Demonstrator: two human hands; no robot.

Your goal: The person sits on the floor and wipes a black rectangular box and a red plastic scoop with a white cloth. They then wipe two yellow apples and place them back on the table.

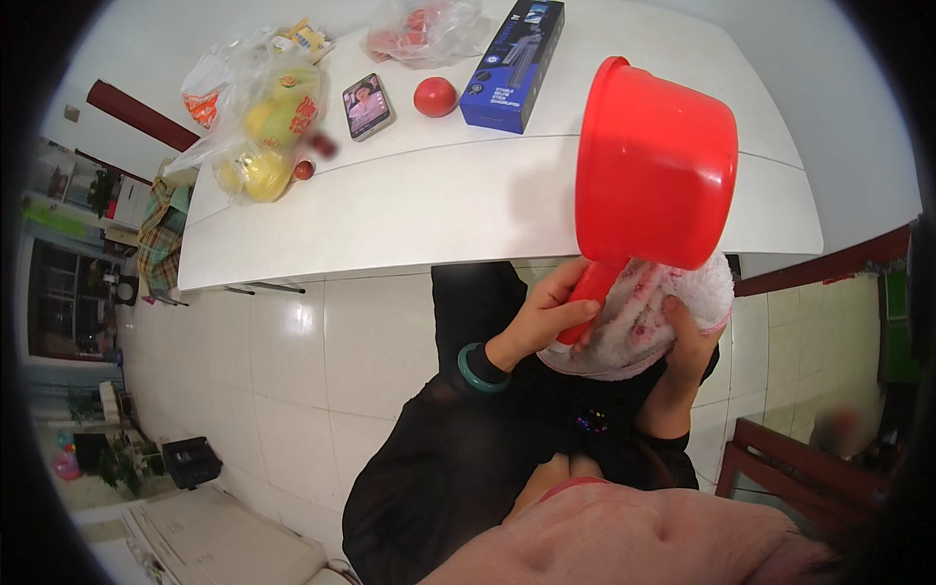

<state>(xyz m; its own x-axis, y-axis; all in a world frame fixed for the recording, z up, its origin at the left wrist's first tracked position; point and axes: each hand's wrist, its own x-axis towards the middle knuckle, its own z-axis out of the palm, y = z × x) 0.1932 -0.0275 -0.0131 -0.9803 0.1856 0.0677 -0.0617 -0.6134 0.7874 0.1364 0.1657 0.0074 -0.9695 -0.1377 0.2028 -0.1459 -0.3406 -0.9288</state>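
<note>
My left hand [556, 311] grips the handle of a red plastic water dipper [658, 161]. The dipper's cup is raised in front of the white table, its rim turned to the left and its outer side and base towards me. Below it, my right hand [687, 329] holds a fluffy white cloth [629, 322] with pinkish stains and a pink edge. The cloth hangs over my lap, and part of it lies behind the dipper's handle and my left fingers. The inside of the cup is hidden from this side.
On the white table [409, 212] lie a plastic bag of yellow fruit [267, 172], a phone [368, 107] with a lit screen, a red tomato-like fruit [435, 96], a blue selfie-stick box [512, 73] and another plastic bag [424, 33]. A small reddish fruit [304, 170] lies near the first bag.
</note>
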